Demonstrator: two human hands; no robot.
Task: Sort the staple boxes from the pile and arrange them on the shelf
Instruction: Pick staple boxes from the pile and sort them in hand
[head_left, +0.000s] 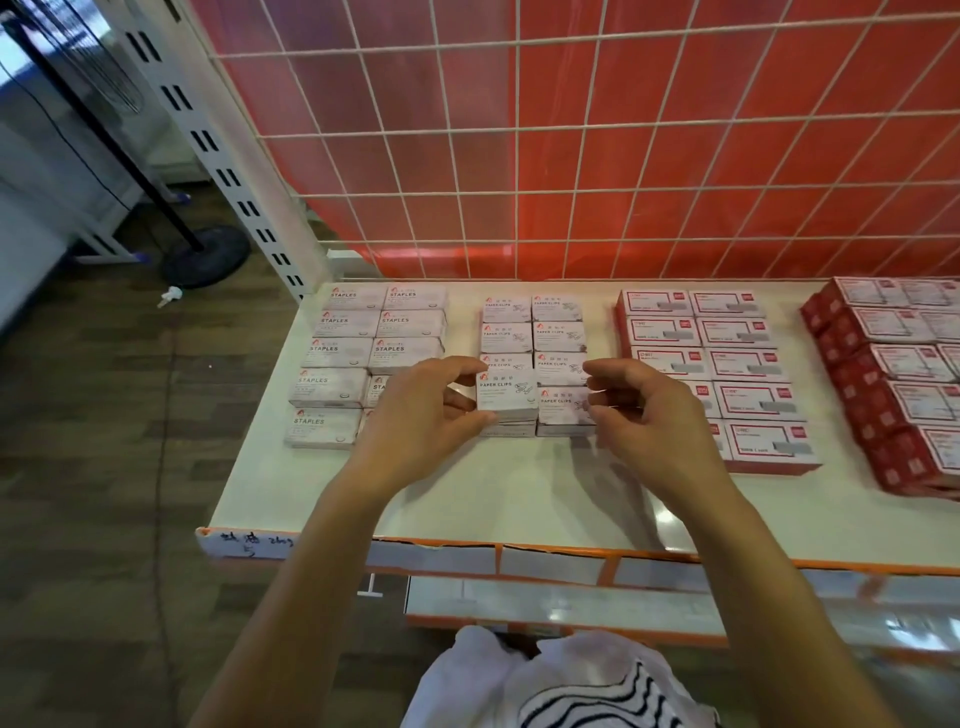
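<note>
- Fingers (457, 368) and thumb of the left hand (415, 415) are pinched on one paper clip box (506, 392), far and near edges, right at the front-left stack of the paper clip group. Can't tell if it's resting on the stack or just above it. The right hand (644, 415) has its fingers (605, 370) curled by the side of the front-right stack, and honestly I can't tell if they're gripping anything or just close.

- ok, and the staple boxes?

- The staple boxes (337, 353) sit along the left edge of the shelf (467, 493), running from the back left corner toward the front. Two columns, five rows: eight I can see fine, two more mostly behind the left hand. Pale, flat little cartons, STAPLES in dark caps on top, small red logo above the word.

- counts for the rest?

- Paper clips: eight tops, two columns of four, mid-shelf nearer the back edge, and that's counting the held one. The red-framed boxes (737, 332) right of those are two columns of five, with the front two of the left column mostly behind the right hand. The dark red boxes (883, 364) at the right edge run out of the picture, so no count there. A red panel with a white wire grid (519, 156) stands along the back edge.
</note>
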